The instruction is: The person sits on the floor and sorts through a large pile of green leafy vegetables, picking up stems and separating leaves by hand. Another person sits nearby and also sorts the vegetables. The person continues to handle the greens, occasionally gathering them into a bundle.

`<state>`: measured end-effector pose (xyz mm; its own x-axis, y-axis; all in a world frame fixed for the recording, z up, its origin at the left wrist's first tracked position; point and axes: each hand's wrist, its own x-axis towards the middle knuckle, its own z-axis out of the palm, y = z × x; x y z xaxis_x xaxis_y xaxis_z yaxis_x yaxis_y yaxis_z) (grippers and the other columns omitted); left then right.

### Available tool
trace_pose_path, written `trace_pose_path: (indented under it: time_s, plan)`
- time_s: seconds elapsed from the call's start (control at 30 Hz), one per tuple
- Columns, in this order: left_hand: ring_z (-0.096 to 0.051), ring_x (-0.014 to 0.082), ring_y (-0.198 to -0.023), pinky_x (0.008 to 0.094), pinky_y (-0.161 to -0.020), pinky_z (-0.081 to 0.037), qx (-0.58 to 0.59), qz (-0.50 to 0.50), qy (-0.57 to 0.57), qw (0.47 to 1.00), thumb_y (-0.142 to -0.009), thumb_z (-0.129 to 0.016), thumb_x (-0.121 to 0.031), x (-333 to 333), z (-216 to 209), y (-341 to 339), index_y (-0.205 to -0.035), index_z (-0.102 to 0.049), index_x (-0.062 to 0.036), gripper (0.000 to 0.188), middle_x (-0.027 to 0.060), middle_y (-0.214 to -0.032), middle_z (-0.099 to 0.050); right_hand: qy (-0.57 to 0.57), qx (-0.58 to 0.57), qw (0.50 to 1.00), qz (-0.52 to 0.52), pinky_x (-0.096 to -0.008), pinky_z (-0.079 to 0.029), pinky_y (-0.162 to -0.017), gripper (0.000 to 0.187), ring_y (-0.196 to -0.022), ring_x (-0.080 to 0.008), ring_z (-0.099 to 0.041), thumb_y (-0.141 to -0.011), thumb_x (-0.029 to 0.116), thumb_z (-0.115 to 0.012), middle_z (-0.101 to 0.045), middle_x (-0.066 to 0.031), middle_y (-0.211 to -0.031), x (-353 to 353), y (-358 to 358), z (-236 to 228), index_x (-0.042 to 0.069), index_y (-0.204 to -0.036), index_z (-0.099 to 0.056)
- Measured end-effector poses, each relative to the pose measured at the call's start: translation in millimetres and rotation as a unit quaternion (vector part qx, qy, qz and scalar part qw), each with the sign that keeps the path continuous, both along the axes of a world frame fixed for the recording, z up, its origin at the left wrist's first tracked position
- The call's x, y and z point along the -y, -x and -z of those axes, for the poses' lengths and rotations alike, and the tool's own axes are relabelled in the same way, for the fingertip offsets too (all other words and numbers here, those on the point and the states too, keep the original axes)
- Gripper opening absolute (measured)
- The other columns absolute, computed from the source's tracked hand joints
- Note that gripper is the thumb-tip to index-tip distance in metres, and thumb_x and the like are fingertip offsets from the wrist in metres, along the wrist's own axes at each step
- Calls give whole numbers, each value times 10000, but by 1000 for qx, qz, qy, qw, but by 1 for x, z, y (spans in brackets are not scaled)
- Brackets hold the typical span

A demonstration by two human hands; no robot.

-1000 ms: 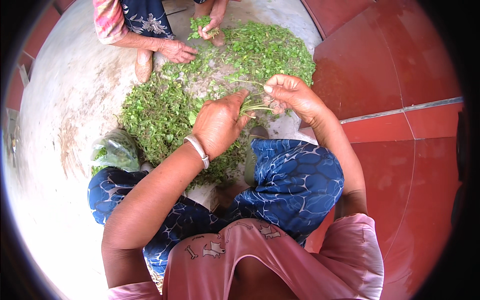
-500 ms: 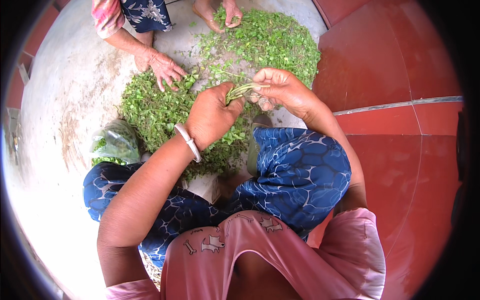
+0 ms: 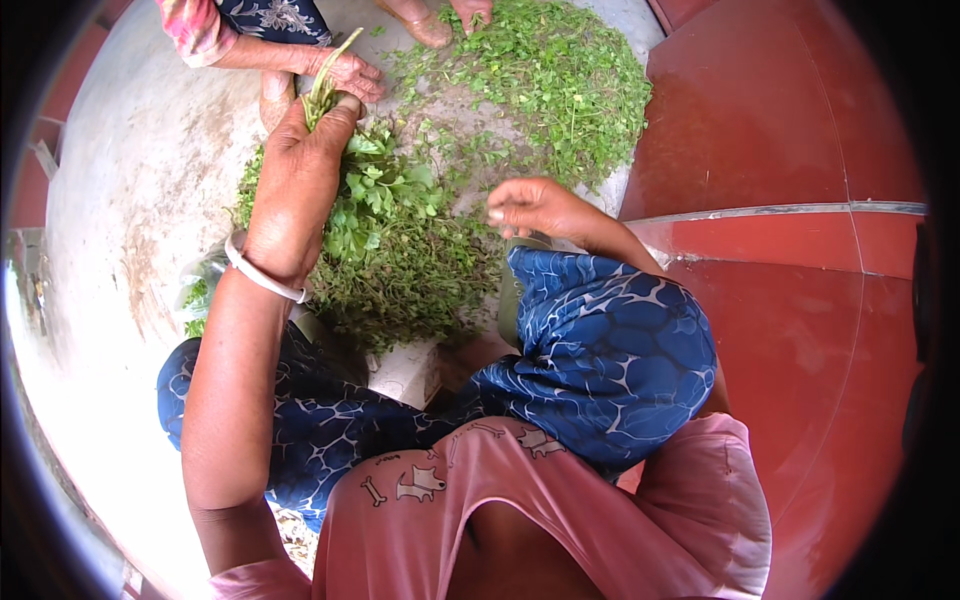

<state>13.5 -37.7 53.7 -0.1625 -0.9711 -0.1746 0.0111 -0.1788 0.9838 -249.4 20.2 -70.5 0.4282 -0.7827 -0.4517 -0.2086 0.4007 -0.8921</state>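
Note:
My left hand [image 3: 295, 175], a white bangle at its wrist, is closed round a bunch of leafy greens [image 3: 380, 190]. The pale stems stick up past my thumb, while broad green leaves hang to the right over a greens heap [image 3: 410, 280]. Away to the right, my right hand [image 3: 540, 208] hovers above my knee, its fingers curled in. No stem shows from its fingertips, and its palm is hidden. Just beyond my left hand is another person's hand [image 3: 352, 76], partly covered by my held stems.
A second greens pile [image 3: 570, 90] spreads at the far right, with that person's other hand [image 3: 472, 12] and foot [image 3: 428, 28] at its edge. A clear plastic bag [image 3: 200, 290] with greens stands by my left knee. Red floor tiles [image 3: 760, 130] lie to the right.
My hands have moved apart. The left has carried the bunch forward and left; the right has dropped back slightly, off the stems. The other person's near hand has lifted away from the heap.

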Motion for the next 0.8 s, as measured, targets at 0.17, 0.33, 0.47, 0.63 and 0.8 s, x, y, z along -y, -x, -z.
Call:
trace_pose_path:
  time_s: [0.17, 0.33, 0.47, 0.63, 0.8]
  plan:
    - [-543, 109, -817, 240, -722, -440, -12, -6, -39, 999, -913, -573, -263, -1, -4, -4, -1000, -557, -56, 225, 19, -863, -579, 186, -343, 921, -5, -410, -483, -723, 262, -825, -322, -626, -820, 299, -625, -646, -155, -899, -18, 20, 89, 76, -957, -639]
    - [-530, 144, -612, 243, -562, -448, -63, -67, -94, 991, -919, -569, -239, -4, -1, -5, -908, -520, -49, 196, 27, -716, -541, 236, -431, 868, 64, -452, -479, -730, 193, -857, -353, -610, -817, 239, -585, -629, -145, -913, 4, 4, 121, 64, -897, -593]
    - [-522, 119, -591, 231, -529, -433, -5, -61, -81, 995, -909, -588, -251, -1, 4, -3, -891, -492, -74, 202, 9, -699, -515, 269, -514, 808, 101, -450, -503, -687, 156, -803, -346, -625, -803, 194, -574, -615, -137, -974, 37, 4, 123, 80, -909, -565]
    - [-499, 73, -595, 215, -545, -407, 46, -54, -55, 996, -867, -651, -228, -7, 8, 5, -945, -545, -84, 195, -16, -731, -543, 283, -577, 763, 70, -429, -522, -641, 164, -758, -335, -642, -779, 145, -566, -609, -151, -997, 76, 6, 143, 102, -937, -579]
    - [-451, 40, -671, 208, -621, -384, 75, -23, -53, 996, -865, -628, -78, -8, 21, 4, -882, -566, -55, 68, -53, -757, -545, 200, -499, 839, 86, -426, -504, -687, 140, -784, -334, -637, -789, 149, -577, -636, -167, -902, 75, 15, 115, 95, -913, -613]
